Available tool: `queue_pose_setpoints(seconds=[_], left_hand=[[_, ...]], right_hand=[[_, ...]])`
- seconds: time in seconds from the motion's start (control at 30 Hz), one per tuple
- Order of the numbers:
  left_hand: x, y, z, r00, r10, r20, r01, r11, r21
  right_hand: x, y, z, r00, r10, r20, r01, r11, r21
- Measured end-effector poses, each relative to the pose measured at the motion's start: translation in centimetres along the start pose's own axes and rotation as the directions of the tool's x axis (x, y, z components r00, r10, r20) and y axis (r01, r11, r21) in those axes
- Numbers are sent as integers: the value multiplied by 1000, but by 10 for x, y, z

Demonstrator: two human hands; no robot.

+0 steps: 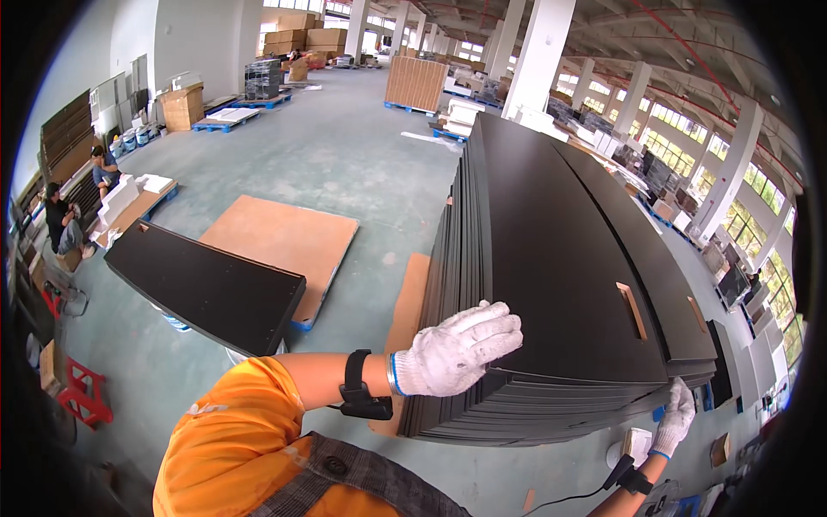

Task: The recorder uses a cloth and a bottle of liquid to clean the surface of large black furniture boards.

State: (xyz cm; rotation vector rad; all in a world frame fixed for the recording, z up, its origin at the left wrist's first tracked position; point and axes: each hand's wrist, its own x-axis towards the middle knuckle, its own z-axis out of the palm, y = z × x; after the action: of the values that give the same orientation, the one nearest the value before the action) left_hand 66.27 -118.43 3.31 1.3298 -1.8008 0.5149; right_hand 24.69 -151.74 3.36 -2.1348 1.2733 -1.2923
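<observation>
Black panel appears stiff, heavy, best edge-held; at stack's near corners, left hand is unclenched, right hand's grip indeterminable.

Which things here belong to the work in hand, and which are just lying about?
Seemingly part of the work:
black panel stack
left hand, gloved, at the stack's near-left corner
right hand, gloved, at its near edge, farther right

Seemingly just lying about:
red stool
flat brown board, left of the stack
separate black panel, untouched, though possibly related
</observation>
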Motion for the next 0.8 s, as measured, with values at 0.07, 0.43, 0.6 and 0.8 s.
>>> queue_pose_setpoints(seconds=[0.07, 0.43, 0.6, 0.8], left_hand=[[-2, -5, -4, 999, 22, -36, -24, 999, -43], [29, 6, -12, 702, -707, -93, 568, 634, -525], [38, -21, 1, 508, -690, 516, 693, -29, -720], [44, -11, -2, 456, -725, 516, 590, -188, -785]], right_hand=[[-2, -22, 8, 998, -20, -65, 20, 1000, 3], [-22, -111, 23, 999, 34, -7, -34, 935, -354], [-26, -82, 31, 998, 67, -18, -68, 997, -38], [-71, -95, 38, 971, 229, 63, -237, 911, 339]])
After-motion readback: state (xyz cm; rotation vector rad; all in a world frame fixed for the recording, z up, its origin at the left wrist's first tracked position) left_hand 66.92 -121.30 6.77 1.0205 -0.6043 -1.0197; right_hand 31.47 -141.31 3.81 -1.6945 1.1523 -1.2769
